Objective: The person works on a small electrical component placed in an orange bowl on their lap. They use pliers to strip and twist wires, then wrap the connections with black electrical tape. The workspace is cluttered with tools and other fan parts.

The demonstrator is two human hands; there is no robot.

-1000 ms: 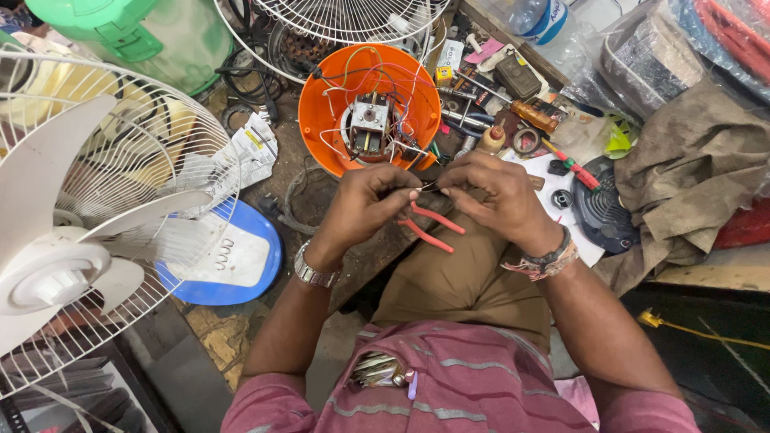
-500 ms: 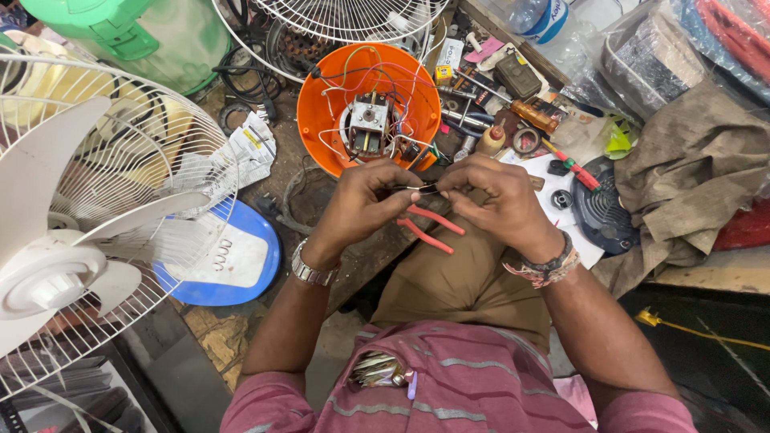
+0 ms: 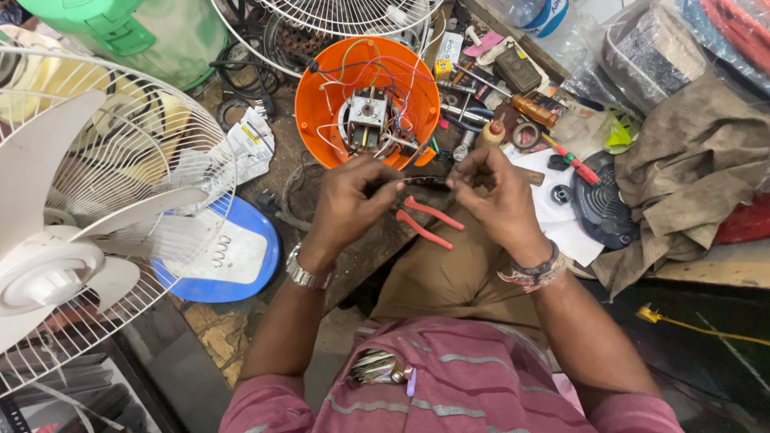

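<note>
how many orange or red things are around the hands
orange fan housing: 1
red-handled pliers: 1
red-handled screwdriver: 1
total: 3
The left hand and right hand pinch a dark wire above the pliers.

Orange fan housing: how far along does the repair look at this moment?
Done: the orange fan housing lies open, its motor and loose wires exposed. In hand: the left hand and right hand pinch a dark wire between them, above red-handled pliers resting on the lap. Left: the wires hang unconnected, the housing is unclosed, and a white fan stands beside.
</note>
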